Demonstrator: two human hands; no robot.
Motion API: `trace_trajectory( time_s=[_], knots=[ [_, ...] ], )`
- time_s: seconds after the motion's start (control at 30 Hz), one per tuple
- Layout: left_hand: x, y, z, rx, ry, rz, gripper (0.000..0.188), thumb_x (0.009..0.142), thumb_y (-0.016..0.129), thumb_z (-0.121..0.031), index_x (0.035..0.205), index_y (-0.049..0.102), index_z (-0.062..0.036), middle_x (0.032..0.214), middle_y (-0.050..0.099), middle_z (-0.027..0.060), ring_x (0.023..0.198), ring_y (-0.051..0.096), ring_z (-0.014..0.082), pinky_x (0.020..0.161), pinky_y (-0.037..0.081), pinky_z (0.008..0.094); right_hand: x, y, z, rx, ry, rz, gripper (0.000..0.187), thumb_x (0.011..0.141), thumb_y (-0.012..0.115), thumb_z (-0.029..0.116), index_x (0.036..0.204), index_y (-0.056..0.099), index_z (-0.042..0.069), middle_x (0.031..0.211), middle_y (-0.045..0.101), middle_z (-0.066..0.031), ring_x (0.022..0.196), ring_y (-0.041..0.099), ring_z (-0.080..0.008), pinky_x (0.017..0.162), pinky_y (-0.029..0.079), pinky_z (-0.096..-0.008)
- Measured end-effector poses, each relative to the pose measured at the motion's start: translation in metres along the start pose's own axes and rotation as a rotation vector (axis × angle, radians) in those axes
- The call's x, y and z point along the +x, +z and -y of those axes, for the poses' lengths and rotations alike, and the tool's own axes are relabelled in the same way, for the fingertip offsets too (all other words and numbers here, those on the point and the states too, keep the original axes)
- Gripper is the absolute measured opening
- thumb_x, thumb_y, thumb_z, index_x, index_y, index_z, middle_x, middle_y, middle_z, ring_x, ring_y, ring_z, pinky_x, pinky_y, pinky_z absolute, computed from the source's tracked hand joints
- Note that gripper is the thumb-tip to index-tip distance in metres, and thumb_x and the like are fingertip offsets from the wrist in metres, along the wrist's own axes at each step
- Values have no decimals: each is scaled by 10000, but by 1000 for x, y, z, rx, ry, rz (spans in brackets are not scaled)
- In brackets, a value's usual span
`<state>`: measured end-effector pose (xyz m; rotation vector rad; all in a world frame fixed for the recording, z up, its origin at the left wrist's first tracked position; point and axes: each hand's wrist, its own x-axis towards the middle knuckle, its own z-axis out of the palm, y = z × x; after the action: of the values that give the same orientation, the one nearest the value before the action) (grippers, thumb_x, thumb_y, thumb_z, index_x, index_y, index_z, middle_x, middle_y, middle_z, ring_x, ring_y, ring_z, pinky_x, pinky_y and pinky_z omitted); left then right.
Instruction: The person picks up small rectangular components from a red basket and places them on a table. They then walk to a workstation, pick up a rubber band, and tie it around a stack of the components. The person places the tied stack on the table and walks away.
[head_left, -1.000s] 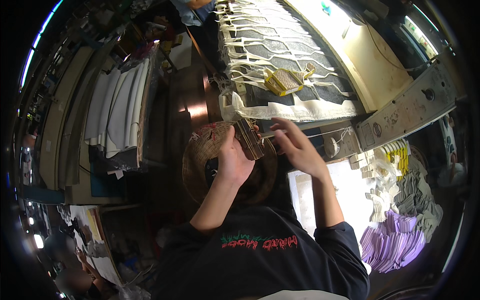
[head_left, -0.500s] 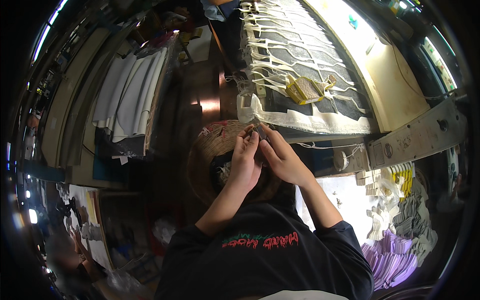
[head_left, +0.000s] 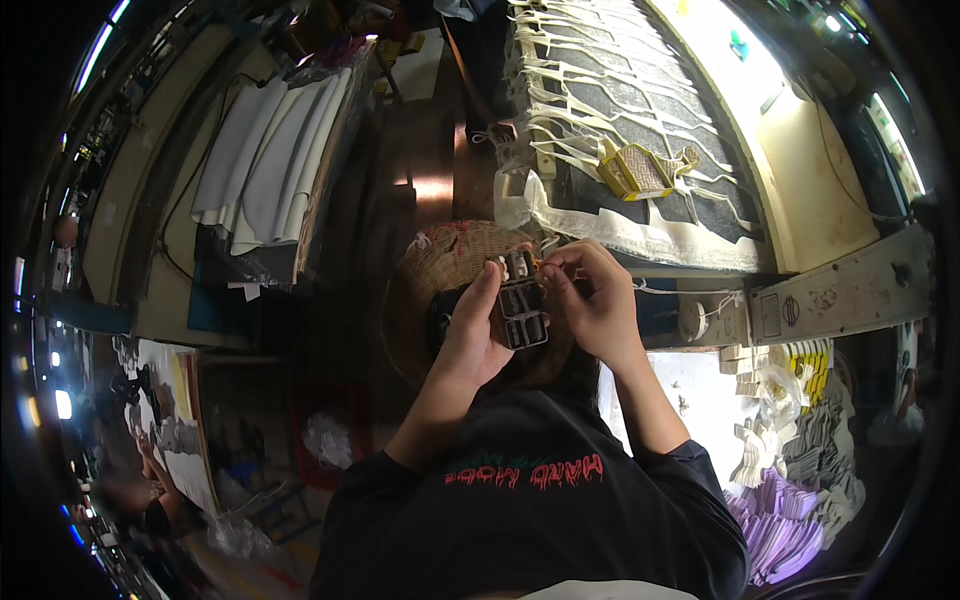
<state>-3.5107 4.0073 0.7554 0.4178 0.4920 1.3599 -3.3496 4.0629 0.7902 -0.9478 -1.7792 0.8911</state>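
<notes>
My left hand (head_left: 474, 335) is closed around a dark, flat rectangular piece (head_left: 523, 315) with framed compartments. Small pale bits show at its top end, and I cannot tell what the piece is. At its upper right corner, the thumb and fingertips of my right hand (head_left: 594, 296) are pinched together, close to a small orange-tinted bit too small to name. Below both hands sits a round woven basket (head_left: 405, 290), partly hidden by my arms.
Ahead right, a dark work surface carries strips of white cut-out material (head_left: 590, 80) and a yellow-edged box-like frame (head_left: 640, 173). Folded white sheets (head_left: 268, 160) lie at left. Stacked purple pieces (head_left: 780, 520) and grey pieces (head_left: 825, 440) lie at lower right. A machine arm (head_left: 840, 285) juts in.
My hands, earlier close together at the fingertips, have moved apart. The dark compartmented piece now faces up in my left hand. The view has shifted slightly.
</notes>
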Motion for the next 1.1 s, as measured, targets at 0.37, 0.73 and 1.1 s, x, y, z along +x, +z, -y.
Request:
trace_trajectory(
  time_s=[0.37, 0.73, 1.1],
  knots=[
    [-14, 0, -13, -151, -67, 120, 599, 1078, 392, -472, 1483, 426, -32, 1274, 620, 107, 1090, 642, 199, 812, 581, 410, -13, 8, 13, 67, 11, 43, 164, 884, 745, 53, 1031, 682, 15, 884, 634, -62, 775, 600, -153, 717, 484, -273],
    [-21, -23, -10, -106, -35, 66, 579, 1070, 396, -516, 1399, 455, -43, 1196, 597, 103, 1019, 652, 204, 760, 552, 415, -23, 4, 3, 676, 243, 31, 15, 1024, 548, 45, 1038, 546, 39, 975, 567, -12, 869, 564, -84, 770, 460, -248],
    [-18, -30, 18, -5, -56, -171, 406, 1083, 483, -351, 1387, 464, -82, 1245, 580, 54, 1159, 582, 173, 1014, 483, 365, -49, 15, 1, -22, 216, 310, 576, 941, 709, 320, 1318, 520, -72, 1114, 583, -232, 1047, 610, -374, 904, 503, -419]
  ],
)
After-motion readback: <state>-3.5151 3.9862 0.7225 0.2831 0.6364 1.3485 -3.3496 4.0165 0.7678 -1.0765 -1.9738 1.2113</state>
